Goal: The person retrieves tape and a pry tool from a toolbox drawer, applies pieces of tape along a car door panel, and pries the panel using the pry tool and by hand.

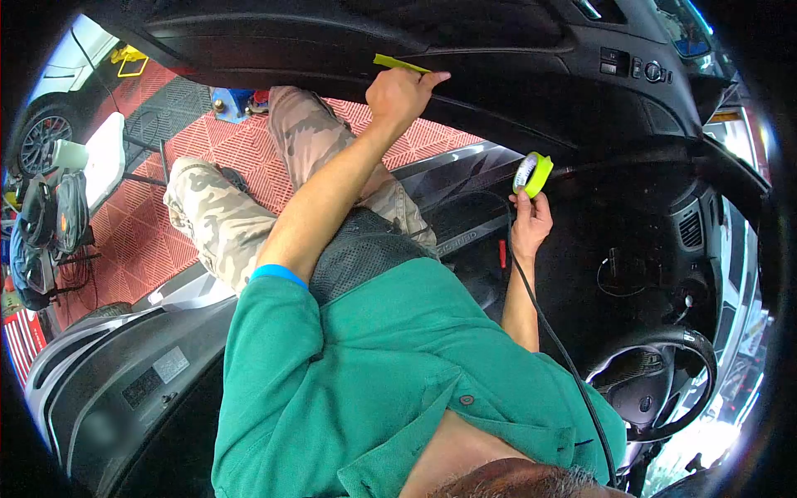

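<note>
My left hand [400, 98] is closed at the lower edge of a black car door panel [481, 41], its fingers curled at a short yellow-green tape strip [400, 63] and one digit pointing right. My right hand [530, 222] pinches the lower edge of a yellow-green tape roll [538, 175] between thumb and fingers. The roll is held upright below the door panel, and its inner ring shows. A dark cable [544, 319] runs down from near my right hand across the green shirt.
A steering wheel [710, 373] is at the lower right. Window switches [614, 61] sit on the door panel. A red object [502, 253] lies near my right forearm. At the left are a white table [105, 158], hanging bags [73, 212] and a car wheel [46, 141] over red floor tiles [141, 232].
</note>
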A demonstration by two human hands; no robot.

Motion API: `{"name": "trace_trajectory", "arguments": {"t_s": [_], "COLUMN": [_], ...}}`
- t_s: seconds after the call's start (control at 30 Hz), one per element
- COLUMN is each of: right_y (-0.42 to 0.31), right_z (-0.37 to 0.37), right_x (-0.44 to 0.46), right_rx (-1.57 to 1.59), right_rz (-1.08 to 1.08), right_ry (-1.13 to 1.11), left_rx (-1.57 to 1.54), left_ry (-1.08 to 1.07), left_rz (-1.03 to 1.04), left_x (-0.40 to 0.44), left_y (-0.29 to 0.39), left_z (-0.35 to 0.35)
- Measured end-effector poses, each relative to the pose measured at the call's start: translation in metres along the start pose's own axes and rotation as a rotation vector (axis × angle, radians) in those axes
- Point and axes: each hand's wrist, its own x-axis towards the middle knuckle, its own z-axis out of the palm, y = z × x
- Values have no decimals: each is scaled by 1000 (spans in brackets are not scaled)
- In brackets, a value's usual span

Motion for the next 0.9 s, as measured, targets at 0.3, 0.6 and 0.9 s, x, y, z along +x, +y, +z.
{"name": "trace_trajectory", "arguments": {"t_s": [0.3, 0.6, 0.9], "right_y": [-70, -80, -132], "right_z": [13, 40, 92], "right_x": [16, 22, 51], "right_rx": [-123, -63, -163], "right_rz": [-185, -110, -363], "right_ry": [-398, -513, -692], "left_rx": [17, -384, -522], "left_ry": [31, 85, -309], "left_rz": [5, -228, 462], "left_x": [8, 15, -27], "left_y": [-27, -81, -28], "left_z": [-28, -59, -106]}}
